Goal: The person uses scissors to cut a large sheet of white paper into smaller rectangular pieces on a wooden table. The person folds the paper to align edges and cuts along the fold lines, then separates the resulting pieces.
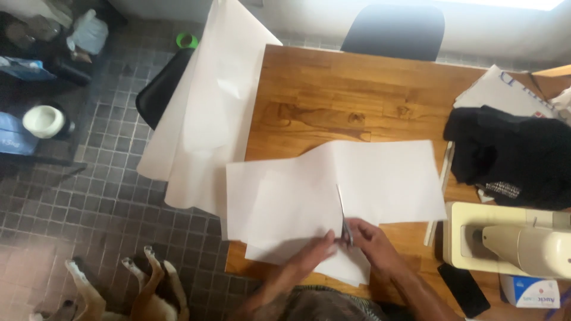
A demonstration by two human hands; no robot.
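— So, where are your hands right now?

— Your right hand [370, 238] is wrapped around the handles of a pair of scissors [343, 217], fingers clenched on them, with the blades pointing away from you into a large white paper sheet [369, 178]. The blades sit partway along a cut line in that sheet.

— And your left?

— Your left hand [318, 246] lies just beside the scissors, fingers pressed flat on the paper, pinning it to the wooden counter [333, 95]. They aren't closed around anything.

— Where does the paper lie?

— It's spread across the near part of the counter, its near edge hanging over toward you. A longer roll of white paper [208, 113] drapes off the counter's left end over a black chair [157, 95].

— What else is around you?

— A cream sewing machine [511, 238] stands at your right, a black garment [511, 154] behind it, a dark phone [464, 289] near the edge. A dog [140, 291] stands on the tiled floor at your left.
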